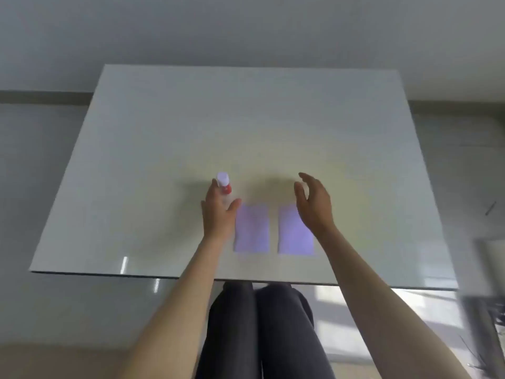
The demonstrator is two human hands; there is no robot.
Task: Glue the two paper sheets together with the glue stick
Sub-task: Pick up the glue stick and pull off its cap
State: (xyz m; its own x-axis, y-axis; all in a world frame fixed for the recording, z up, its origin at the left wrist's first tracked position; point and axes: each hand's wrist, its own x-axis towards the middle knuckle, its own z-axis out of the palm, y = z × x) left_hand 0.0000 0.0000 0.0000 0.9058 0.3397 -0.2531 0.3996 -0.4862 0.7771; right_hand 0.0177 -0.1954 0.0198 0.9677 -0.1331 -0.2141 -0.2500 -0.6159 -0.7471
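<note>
Two pale purple paper sheets lie side by side on the white table (164,132), the left sheet (252,228) and the right sheet (293,233), with a narrow gap between them. A glue stick (224,184) with a white cap and red band stands upright just beyond the left sheet's far left corner. My left hand (218,214) wraps around the glue stick's lower body, thumb on its right side. My right hand (314,203) hovers above the right sheet's far edge, fingers apart and curved, holding nothing.
The table's near edge (191,277) runs across the lower middle of the view, with my dark-trousered legs (262,329) below it. Grey floor surrounds the table. Blurred dark objects stand at the far right edge (489,310).
</note>
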